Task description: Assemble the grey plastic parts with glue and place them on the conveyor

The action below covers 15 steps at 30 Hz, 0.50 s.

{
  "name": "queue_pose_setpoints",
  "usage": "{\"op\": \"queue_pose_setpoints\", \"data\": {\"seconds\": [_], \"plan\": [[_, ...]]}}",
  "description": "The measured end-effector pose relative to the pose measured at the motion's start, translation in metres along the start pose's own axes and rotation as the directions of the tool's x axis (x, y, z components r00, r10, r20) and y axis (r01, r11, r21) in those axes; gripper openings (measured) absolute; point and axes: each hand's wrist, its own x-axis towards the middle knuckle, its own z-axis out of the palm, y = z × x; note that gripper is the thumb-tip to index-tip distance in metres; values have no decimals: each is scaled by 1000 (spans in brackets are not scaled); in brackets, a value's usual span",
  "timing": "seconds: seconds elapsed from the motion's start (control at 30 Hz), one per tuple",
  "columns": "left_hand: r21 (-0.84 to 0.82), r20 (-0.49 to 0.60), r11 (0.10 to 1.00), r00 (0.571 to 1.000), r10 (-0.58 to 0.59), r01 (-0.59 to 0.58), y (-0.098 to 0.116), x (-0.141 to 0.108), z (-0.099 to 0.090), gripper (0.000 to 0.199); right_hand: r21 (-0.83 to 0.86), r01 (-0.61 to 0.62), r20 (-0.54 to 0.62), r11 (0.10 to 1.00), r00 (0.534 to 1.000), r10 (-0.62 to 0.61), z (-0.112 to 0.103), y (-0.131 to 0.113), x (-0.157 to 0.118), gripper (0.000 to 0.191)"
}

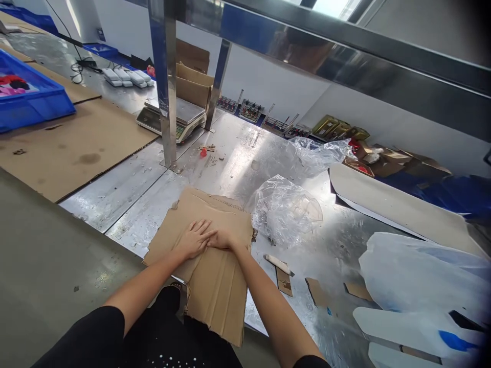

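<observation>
A torn piece of brown cardboard (226, 276) lies at the front edge of the metal table, and its lower part hangs over the edge towards my body. My left hand (194, 239) rests flat on it with fingers stretched out. Right beside it, my right hand (222, 238) presses on the same cardboard, fingers pointing left and meeting the left hand. Neither hand grips anything. Just right of the cardboard are a crumpled clear plastic bag (286, 212) and a utility knife (279, 264), which lies partly on a small cardboard scrap (284, 282).
A metal post (168, 102) rises from the table beyond the cardboard, near a weighing scale (184, 115). At left, a blue crate (34, 102) stands on a cardboard sheet (95, 133). White plastic bags (414, 271) and more scraps (316, 291) lie at right.
</observation>
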Motion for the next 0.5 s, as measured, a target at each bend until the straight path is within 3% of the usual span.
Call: {"op": "queue_pose_setpoints", "data": {"seconds": [0.23, 0.5], "plan": [[-1, -44, 999, 998, -51, 51, 5, 0, -3, 39, 45, -13, -51, 999, 999, 15, 13, 11, -26, 31], [5, -48, 998, 997, -63, 63, 6, 2, -4, 39, 10, -58, -119, 998, 991, 59, 5, -1, -32, 30]]}}
